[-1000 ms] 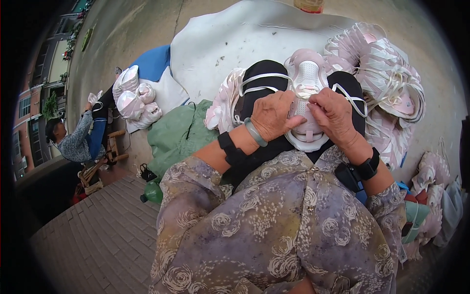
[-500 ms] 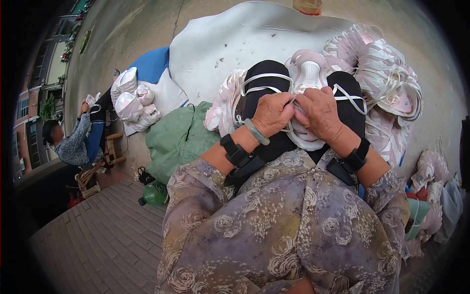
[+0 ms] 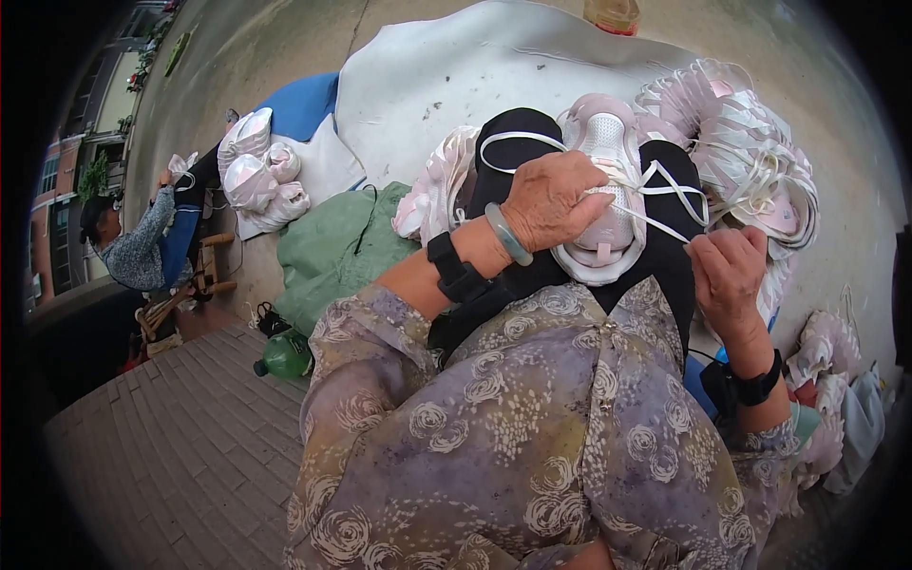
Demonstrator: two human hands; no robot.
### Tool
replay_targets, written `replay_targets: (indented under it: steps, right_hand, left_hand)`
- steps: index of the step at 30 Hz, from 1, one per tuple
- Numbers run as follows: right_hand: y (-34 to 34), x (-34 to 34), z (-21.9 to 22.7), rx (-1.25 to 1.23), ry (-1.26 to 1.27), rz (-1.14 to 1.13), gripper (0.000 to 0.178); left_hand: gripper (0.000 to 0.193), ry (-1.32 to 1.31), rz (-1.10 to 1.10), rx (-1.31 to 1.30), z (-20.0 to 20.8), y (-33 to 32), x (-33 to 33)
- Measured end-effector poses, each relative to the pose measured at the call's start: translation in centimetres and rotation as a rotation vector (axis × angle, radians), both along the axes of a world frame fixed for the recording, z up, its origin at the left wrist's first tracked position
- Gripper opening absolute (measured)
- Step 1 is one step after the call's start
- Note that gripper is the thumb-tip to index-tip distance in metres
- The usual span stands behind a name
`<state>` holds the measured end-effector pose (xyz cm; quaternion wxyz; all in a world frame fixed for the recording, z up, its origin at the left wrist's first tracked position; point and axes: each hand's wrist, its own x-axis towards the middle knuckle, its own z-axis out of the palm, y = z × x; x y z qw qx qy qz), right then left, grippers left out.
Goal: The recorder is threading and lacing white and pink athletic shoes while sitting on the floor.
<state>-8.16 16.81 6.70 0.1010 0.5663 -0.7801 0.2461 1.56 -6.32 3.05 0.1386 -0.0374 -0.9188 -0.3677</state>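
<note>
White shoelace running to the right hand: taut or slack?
Taut, it appears: the white shoelace runs nearly straight from the pink-and-white sneaker to the fingertips of the right hand.

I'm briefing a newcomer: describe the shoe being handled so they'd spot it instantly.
Find the person's black trousers beyond the patterned shirt. Between the trouser legs sits one pink and white shoe, partly covered by the left hand. Unlike the shoes piled at right, its white lace runs to the right hand.

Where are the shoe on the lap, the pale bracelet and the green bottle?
Shoe on the lap (image 3: 607, 224), head view: its tongue.
Pale bracelet (image 3: 510, 235), head view: its band.
Green bottle (image 3: 285, 355), head view: its side.
</note>
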Motion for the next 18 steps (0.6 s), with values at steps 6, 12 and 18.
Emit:
replay_targets:
  steps: [6,12,18]
  right_hand:
    - [0.3,0.6,1.2,-0.048,0.065,-0.003,0.016]
    - [-0.7,-0.2,0.4,-0.150,0.023,0.029,0.016]
    - [-2.9,-0.9,-0.6,-0.194,-0.104,0.105,0.019]
  left_hand:
    - [0.022,-0.225,-0.332,0.424,0.6,3.7,-2.9]
    - [0.019,-0.610,-0.369,0.746,1.6,2.8,-3.3]
    - [0.015,-0.415,-0.192,0.649,2.3,1.8,-2.4]
